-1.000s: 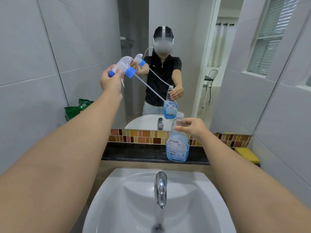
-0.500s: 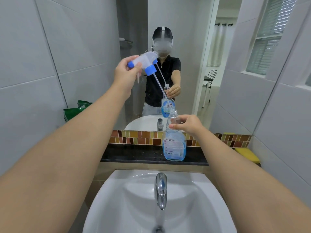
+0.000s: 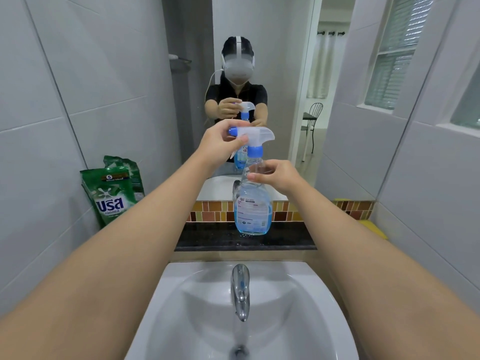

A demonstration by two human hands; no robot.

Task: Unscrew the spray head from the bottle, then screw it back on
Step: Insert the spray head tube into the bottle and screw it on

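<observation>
1. Spray head (image 3: 253, 135) — white, with a blue nozzle tip and a blue collar — sits upright on the neck of the bottle (image 3: 252, 203); whether the collar's thread is engaged cannot be told.
2. The bottle stands on the dark counter (image 3: 207, 236) behind the sink (image 3: 298, 294), in front of the mirror (image 3: 272, 61), and holds blue liquid in its lower part.
3. The left hand (image 3: 220, 145) has its grip closed around the nozzle end of the spray head, thumb in front and fingers over the top; the hand covers much of that end, so only the blue tip shows beside it.
4. The right hand (image 3: 276, 175) has its grip on the clear neck of the bottle, just under the blue collar; the thumb shows, while the fingers behind the plastic are hard to make out.
5. The dip tube inside the bottle is not clear enough to trace.
6. A chrome tap (image 3: 240, 289) rises at the middle of the sink.
7. A green detergent bag (image 3: 111, 196) leans against the left tiled wall — its lower edge is hidden by the left forearm.
8. A yellow object (image 3: 370, 224) at the right end of the counter is mostly cut off by the right arm.
</observation>
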